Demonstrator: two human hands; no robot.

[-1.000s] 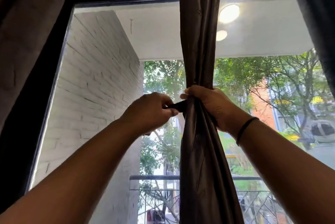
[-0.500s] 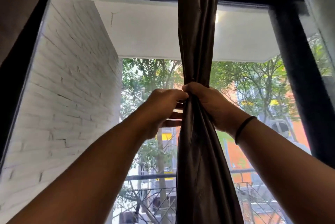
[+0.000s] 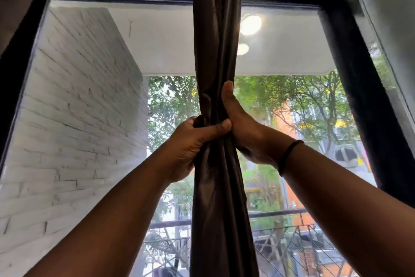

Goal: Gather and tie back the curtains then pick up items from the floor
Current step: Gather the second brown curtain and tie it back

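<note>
Behind a big window (image 3: 89,97) with a black frame hangs a dark curtain (image 3: 219,187), bunched in the middle. The left hand (image 3: 190,142) squeezes it tight, and the right hand (image 3: 244,128) grips it just beside.

Head view, upward, close to window (image 3: 89,97)

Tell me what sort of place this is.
Probably an upper-floor room by a balcony: a dark curtain hangs before a black-framed window, and outside are a white brick wall, a railing and treetops.
</note>
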